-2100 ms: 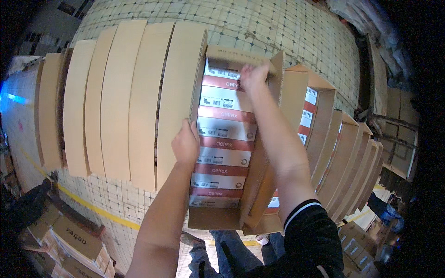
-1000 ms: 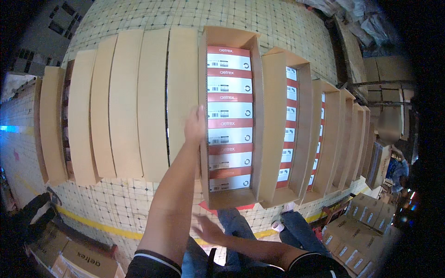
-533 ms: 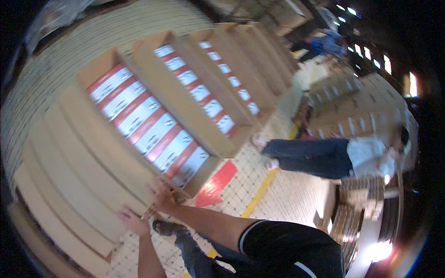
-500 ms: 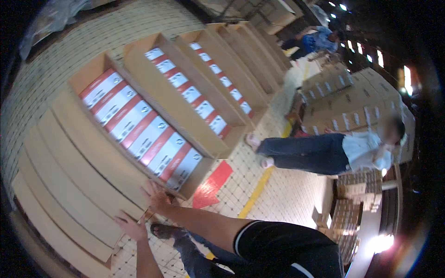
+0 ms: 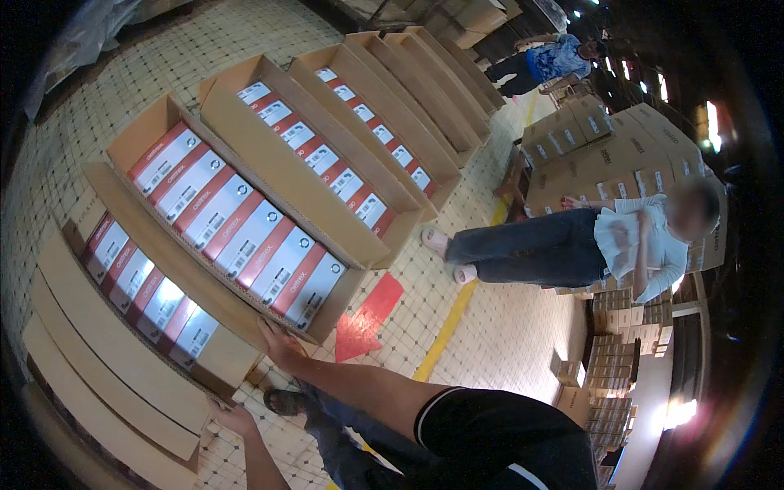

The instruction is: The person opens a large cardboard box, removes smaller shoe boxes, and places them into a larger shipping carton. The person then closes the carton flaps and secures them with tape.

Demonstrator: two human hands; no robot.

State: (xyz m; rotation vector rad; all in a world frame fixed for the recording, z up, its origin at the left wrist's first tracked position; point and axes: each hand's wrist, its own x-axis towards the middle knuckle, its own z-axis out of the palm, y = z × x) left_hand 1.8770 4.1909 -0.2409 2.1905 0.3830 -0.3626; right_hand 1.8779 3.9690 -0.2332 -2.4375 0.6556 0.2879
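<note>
A long brown carton (image 5: 214, 349) stands with its long top flaps parted, showing a row of red-and-white boxes (image 5: 139, 282) inside. My right hand (image 5: 282, 347) grips the near end of its right flap (image 5: 184, 273), which leans toward the neighbouring carton. At the left flap (image 5: 122, 343), my left hand (image 5: 235, 418) has its fingers curled over the near end. Just right of this carton, another open carton (image 5: 331, 322) holds larger-looking red-and-white boxes (image 5: 237, 220) in a single row.
More open long cartons (image 5: 392, 257) stand to the right, and closed ones (image 5: 73, 384) to the left. A person in a white top (image 5: 637, 241) stands by stacked cartons (image 5: 629, 159); another person (image 5: 559, 61) is farther back. A red floor arrow (image 5: 369, 318) and yellow line (image 5: 445, 339) mark the tiles.
The carton's flaps, lying closed over it before, have swung apart, uncovering the boxes. My hands now hold the flap ends instead of resting on top. The farther person has turned more upright.
</note>
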